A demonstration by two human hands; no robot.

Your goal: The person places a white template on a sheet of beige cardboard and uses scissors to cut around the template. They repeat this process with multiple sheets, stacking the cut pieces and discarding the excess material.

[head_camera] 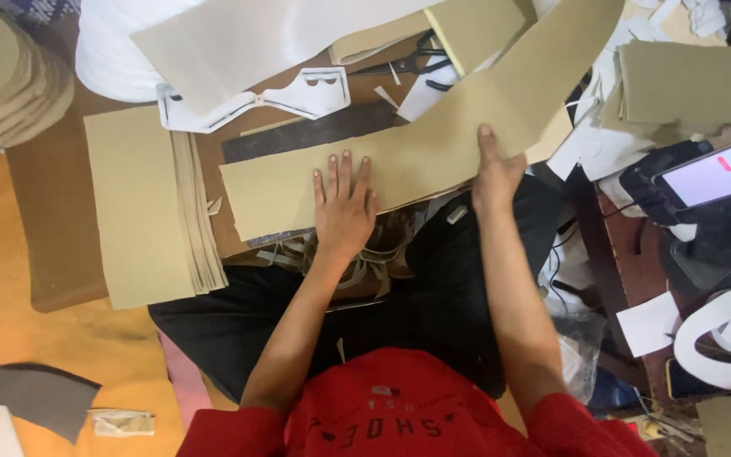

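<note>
Head camera looks straight down on a cluttered work board (61, 254) where a long tan sheet (433, 144) lies slantwise, its lower end near the person's lap and its upper end running up toward the right. Left hand (344, 203) lies flat on the lower part of that sheet, fingers spread and pressed down, gripping nothing. Right hand (494, 173) has hold of the sheet's lower edge further along, the thumb lying on top of the sheet and the fingers tucked out of sight beneath it, so the sheet is pinched there. Just left of the sheet sits a stack of tan rectangles (141, 203), its edges fanned slightly, lying on the board and clear of both hands. Above the sheet, partly covered by it, a dark strip (298, 140) lies on the board, and above that a white cut-out template (298, 93) with a narrow bridge between two wider ends. Black scissors (412, 59) rest near the top, half under pale sheets. Off to the right, well apart from the hands, a lit phone (721, 173) lies tilted among white paper scraps, beside another pile of tan pieces (678, 80).
</note>
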